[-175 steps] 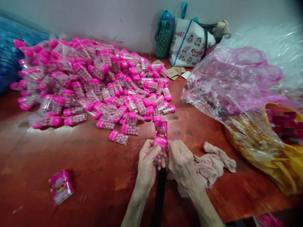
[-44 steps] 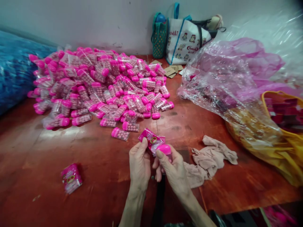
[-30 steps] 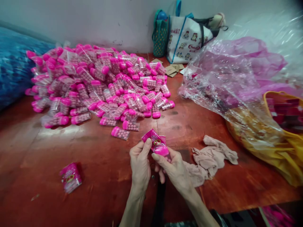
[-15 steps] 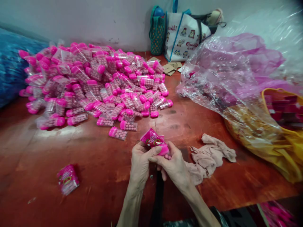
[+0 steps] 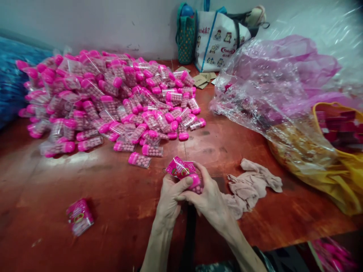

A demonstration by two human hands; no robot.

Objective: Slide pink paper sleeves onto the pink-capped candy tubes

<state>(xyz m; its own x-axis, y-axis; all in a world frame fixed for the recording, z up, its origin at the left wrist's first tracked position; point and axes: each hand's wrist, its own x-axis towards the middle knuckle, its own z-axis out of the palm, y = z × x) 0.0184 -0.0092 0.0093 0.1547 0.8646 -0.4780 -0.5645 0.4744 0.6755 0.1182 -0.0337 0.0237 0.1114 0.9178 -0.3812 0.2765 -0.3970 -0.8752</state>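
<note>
Near the front of the table, my left hand (image 5: pixel 171 194) pinches a printed pink wrapper sleeve (image 5: pixel 179 167), thumb on top. My right hand (image 5: pixel 208 194) closes around a small clear candy box (image 5: pixel 197 186) with a pink cap and pink balls inside. Box and sleeve touch between my hands; whether the box is partly inside the sleeve I cannot tell. To the left lies a wrapped candy box (image 5: pixel 80 217) in a printed pink sleeve. Beyond my hands rises a large pile of pink-capped candy boxes (image 5: pixel 113 98).
A crumpled beige cloth (image 5: pixel 249 185) lies right of my hands. Farther right are a yellow bag (image 5: pixel 337 185) holding pink pieces and clear plastic sheeting (image 5: pixel 255 87). A white tote bag (image 5: pixel 218 41), a green bottle pouch (image 5: pixel 185 39) and cardboard pieces (image 5: pixel 201 80) stand or lie at the back.
The pink cap and balls of the box in my right hand show more now, with the fingers shifted slightly. The whole scene has slid a little left with the camera.
</note>
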